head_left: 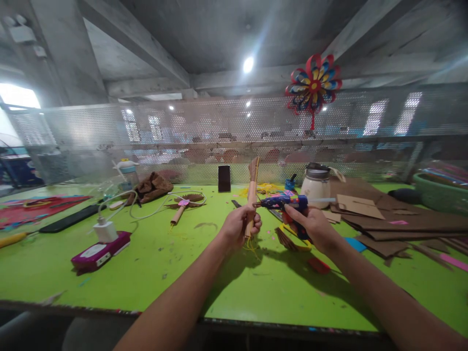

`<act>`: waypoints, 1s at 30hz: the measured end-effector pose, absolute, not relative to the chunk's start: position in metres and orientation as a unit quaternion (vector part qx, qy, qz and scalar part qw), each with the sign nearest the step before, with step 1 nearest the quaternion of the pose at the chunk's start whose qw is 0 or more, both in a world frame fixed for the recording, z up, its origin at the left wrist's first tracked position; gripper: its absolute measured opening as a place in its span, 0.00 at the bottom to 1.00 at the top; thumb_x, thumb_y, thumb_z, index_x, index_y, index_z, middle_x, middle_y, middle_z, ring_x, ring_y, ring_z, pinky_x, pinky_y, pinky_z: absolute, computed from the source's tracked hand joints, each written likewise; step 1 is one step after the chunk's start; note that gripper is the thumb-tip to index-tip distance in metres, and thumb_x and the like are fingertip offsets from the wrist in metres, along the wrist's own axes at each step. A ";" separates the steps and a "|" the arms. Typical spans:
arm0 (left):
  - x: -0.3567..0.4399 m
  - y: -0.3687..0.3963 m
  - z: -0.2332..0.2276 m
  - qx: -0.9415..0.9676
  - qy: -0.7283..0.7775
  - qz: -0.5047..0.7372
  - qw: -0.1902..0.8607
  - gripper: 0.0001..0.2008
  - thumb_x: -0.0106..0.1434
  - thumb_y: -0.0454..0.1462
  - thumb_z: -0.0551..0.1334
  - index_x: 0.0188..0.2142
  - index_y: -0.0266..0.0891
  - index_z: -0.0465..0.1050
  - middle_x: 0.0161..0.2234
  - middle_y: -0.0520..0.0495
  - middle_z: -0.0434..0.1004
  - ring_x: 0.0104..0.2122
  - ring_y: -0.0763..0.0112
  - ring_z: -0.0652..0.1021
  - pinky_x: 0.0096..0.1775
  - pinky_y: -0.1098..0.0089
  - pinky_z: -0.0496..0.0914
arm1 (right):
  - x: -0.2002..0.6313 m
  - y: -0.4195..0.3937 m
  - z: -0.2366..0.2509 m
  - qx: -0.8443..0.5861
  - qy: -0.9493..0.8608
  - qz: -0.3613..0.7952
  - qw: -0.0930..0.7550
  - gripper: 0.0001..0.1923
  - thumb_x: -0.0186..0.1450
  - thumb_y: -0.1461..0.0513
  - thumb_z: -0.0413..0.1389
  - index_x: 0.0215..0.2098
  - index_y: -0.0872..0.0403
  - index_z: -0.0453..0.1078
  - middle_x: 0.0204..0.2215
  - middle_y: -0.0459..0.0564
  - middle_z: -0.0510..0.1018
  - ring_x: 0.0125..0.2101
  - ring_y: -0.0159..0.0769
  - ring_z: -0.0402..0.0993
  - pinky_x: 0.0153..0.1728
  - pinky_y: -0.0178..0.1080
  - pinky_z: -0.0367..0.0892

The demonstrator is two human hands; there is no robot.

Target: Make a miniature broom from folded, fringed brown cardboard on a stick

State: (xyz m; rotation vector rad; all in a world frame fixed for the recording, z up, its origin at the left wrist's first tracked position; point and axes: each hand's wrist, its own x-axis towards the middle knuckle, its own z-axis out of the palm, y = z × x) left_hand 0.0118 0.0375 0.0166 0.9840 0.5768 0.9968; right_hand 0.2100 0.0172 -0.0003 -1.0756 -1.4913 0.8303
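My left hand (241, 225) is closed round a brown cardboard roll (252, 192) with yellow string hanging from its lower end, held upright over the table. In my right hand (310, 226) is a blue hot glue gun (283, 201), a pale glue stick jutting from its back. The gun's nozzle points left and is at the roll, just above my left fingers; whether it touches cannot be made out. Behind my right hand, a fan-folded brown piece (287, 240) lies partly hidden on the table.
Left on the green table (146, 282) are a purple power strip (100, 251) with a white plug and a finished-looking cardboard piece with a pink tag (179, 212). A phone (224, 178) stands behind. Cardboard sheets (398, 222), a jar (316, 187) and a green basket (442, 192) are right.
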 end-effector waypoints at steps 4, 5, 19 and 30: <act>0.012 0.038 0.017 0.447 0.262 0.448 0.728 0.01 0.55 0.32 0.54 0.29 0.35 0.61 0.20 0.52 0.62 0.15 0.79 0.64 0.15 0.80 0.58 | 0.211 0.018 -0.002 -0.448 -0.630 0.345 0.533 0.25 0.60 0.45 0.55 0.23 0.58 0.70 0.12 0.43 0.64 0.15 0.24 0.56 0.17 0.31 0.50; 0.012 0.038 0.017 0.449 0.260 0.449 0.727 0.03 0.55 0.32 0.54 0.31 0.35 0.62 0.20 0.53 0.62 0.15 0.79 0.64 0.15 0.80 0.58 | 0.211 0.018 -0.002 -0.447 -0.629 0.344 0.535 0.24 0.60 0.45 0.55 0.23 0.58 0.70 0.12 0.43 0.64 0.15 0.24 0.57 0.17 0.31 0.50; 0.012 0.040 0.014 0.455 0.262 0.444 0.726 0.08 0.54 0.33 0.55 0.36 0.35 0.63 0.20 0.54 0.63 0.15 0.79 0.63 0.16 0.80 0.58 | 0.211 0.016 0.000 -0.455 -0.635 0.335 0.527 0.24 0.60 0.45 0.55 0.23 0.58 0.71 0.12 0.43 0.64 0.14 0.24 0.56 0.16 0.31 0.50; 0.011 0.038 0.014 0.456 0.251 0.432 0.737 0.11 0.57 0.34 0.54 0.40 0.35 0.63 0.20 0.53 0.62 0.16 0.79 0.64 0.16 0.82 0.57 | 0.210 0.016 0.000 -0.458 -0.610 0.348 0.545 0.25 0.59 0.44 0.55 0.23 0.58 0.70 0.12 0.43 0.64 0.14 0.24 0.55 0.16 0.32 0.48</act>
